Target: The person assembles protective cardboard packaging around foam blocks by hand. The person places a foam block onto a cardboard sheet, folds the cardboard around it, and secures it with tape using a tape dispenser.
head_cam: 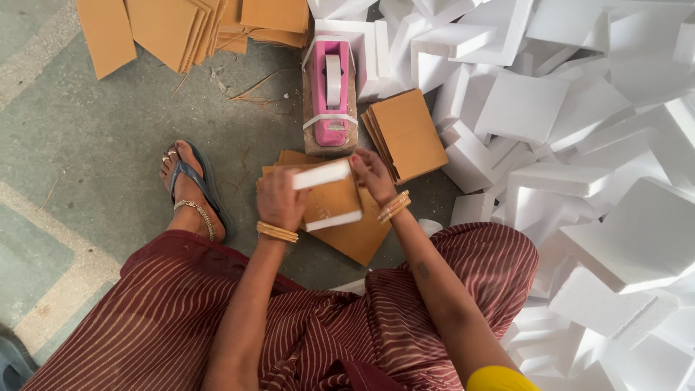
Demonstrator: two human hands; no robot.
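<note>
My left hand (281,199) grips a small bundle: a white foam block (321,174) on top, a brown cardboard sheet (331,200) and another white foam strip (333,220) below. My right hand (373,176) pinches the bundle's far right corner, just in front of a pink tape dispenser (331,90) that stands on a brown block. Under the bundle lie more brown cardboard sheets (362,235) on the floor. Both wrists wear gold bangles.
A stack of cardboard sheets (409,134) leans right of the dispenser. A large heap of white foam blocks (579,145) fills the right side. More cardboard sheets (181,25) lie at the top left. My sandalled foot (190,190) rests on the grey floor (101,145).
</note>
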